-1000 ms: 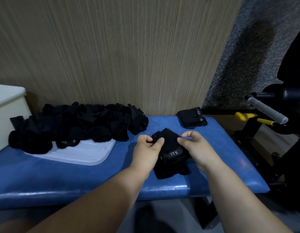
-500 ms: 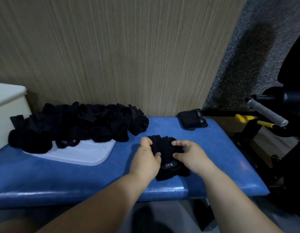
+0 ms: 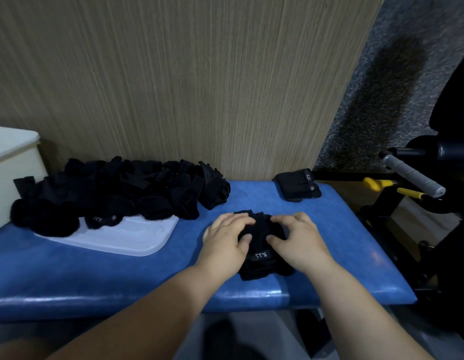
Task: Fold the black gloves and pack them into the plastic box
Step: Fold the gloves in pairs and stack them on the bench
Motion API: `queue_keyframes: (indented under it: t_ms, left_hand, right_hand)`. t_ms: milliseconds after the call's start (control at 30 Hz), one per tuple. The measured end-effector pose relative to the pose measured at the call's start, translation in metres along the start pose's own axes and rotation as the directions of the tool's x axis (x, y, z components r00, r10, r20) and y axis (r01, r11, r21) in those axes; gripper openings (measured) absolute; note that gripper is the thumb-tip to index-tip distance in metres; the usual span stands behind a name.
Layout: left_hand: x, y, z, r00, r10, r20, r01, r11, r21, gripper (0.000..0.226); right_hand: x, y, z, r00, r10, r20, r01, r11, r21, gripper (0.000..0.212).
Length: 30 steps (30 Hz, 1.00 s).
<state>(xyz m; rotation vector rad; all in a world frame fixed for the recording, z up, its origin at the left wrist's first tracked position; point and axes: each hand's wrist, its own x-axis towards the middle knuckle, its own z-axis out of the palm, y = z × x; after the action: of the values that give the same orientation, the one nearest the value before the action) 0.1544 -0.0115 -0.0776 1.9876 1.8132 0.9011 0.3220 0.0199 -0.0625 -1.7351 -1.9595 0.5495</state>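
So the black fabric glove (image 3: 260, 257) with the white 5.11 label sits bunched up near the front right of the blue padded bench (image 3: 95, 276), with both hands on it. The left hand (image 3: 225, 239) and right hand (image 3: 302, 241) each have their fingers (image 3: 238, 219) curled over the glove's far side and thumbs pushed into the top, so both are gripping it, not lying flat. To the left, a big heap of loose black gloves (image 3: 116, 188) half covers a flat white plastic tray (image 3: 132, 240). A cream-white box (image 3: 10, 167) pokes in at the left edge. One neatly folded black glove (image 3: 299, 187) lies alone at the bench's far right corner, by the wood-grain wall panel (image 3: 173, 74).
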Motion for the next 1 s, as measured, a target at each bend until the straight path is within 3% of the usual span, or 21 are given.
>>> queue_keyframes:
  t_ms: [100,200,333,533,767,900,1000]
  left_hand:
    - [0.004,-0.005,0.001,0.989,0.075,0.126,-0.077,0.997,0.012,0.038]
    - [0.006,-0.010,0.001,0.957,0.087,0.276,-0.112,0.991,0.076,0.042]
    - [0.006,-0.016,0.000,0.917,0.056,0.394,-0.130,0.978,0.164,0.047]
    - [0.001,-0.023,-0.002,0.910,0.052,0.412,-0.151,0.965,0.214,0.049]
    - [-0.003,-0.031,-0.006,0.915,0.070,0.397,-0.162,0.966,0.202,0.049]
    - [0.001,-0.039,-0.010,0.927,0.117,0.357,-0.136,0.990,0.030,0.045]
    - [-0.003,-0.044,-0.014,0.956,0.175,0.236,-0.156,0.983,-0.096,0.041]
  right_hand:
    - [-0.001,-0.001,0.001,0.990,-0.143,-0.009,0.143,0.989,0.037,0.039]
    - [-0.002,0.001,0.006,0.962,-0.225,0.154,0.228,0.974,-0.003,0.042]
    - [-0.001,0.005,0.011,0.922,-0.144,0.358,0.195,0.975,-0.110,0.048]
    - [-0.004,0.006,0.009,0.903,-0.076,0.424,0.176,0.963,-0.203,0.052]
    - [-0.002,0.020,0.000,0.915,-0.037,0.403,0.135,0.967,-0.216,0.054]
    - [0.000,0.024,-0.002,0.944,-0.097,0.316,0.155,0.974,-0.164,0.051]
    - [0.001,0.025,-0.008,0.963,-0.202,0.179,0.205,0.979,0.003,0.044]
